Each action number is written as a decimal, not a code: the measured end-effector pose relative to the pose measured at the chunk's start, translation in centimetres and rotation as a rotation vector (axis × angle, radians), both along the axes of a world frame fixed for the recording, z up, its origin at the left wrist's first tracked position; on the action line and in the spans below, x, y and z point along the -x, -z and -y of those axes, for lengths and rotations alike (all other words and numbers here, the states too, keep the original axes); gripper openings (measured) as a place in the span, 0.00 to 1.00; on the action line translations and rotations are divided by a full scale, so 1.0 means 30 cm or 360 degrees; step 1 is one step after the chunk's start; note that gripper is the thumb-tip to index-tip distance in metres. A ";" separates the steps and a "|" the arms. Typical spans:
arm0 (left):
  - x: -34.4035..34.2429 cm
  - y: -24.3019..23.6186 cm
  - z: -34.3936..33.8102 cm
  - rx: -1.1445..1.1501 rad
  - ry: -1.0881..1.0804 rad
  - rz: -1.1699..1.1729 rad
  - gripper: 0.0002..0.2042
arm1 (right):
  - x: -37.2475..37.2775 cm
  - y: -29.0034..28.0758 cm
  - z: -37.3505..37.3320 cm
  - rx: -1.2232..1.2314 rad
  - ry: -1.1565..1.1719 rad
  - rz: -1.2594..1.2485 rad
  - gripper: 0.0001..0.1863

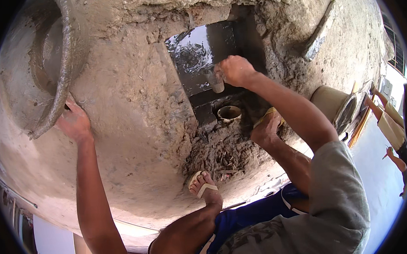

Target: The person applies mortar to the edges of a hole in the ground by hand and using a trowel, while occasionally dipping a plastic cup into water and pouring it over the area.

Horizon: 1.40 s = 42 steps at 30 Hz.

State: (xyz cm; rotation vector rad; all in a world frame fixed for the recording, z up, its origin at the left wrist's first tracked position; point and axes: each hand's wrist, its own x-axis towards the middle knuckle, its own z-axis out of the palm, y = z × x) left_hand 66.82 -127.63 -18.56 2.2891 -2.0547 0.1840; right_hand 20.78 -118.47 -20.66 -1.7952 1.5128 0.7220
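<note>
My left hand is at the near rim of a wide, mud-coated basin, its fingertips curled in at the edge and partly hidden. The basin stands tilted at the far left. My right hand is closed on a short, mud-grey cylindrical thing whose exact kind I cannot make out. It hangs over a rectangular pit holding dark, shiny liquid. Just nearer than the pit, an open pipe end sticks up from the mud.
My sandalled feet stand on either side of dug-up wet soil. Broken ground edges the pit. A flat slab piece lies at the far right, and a bucket lies on its side nearer. Another person is at the right edge.
</note>
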 end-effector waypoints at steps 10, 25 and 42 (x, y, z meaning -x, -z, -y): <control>0.095 -0.081 0.033 0.0015 0.0028 -0.0318 0.29 | -0.194 1.093 -0.416 -0.0242 0.0207 0.0446 0.09; 0.140 -0.071 0.030 -0.0065 -0.0117 -0.0433 0.30 | -0.149 0.990 0.007 0.0070 0.1128 0.0187 0.13; 0.073 -0.078 0.017 0.0078 -0.0132 -0.0141 0.32 | -0.010 0.233 -0.123 0.0936 0.1220 0.0505 0.10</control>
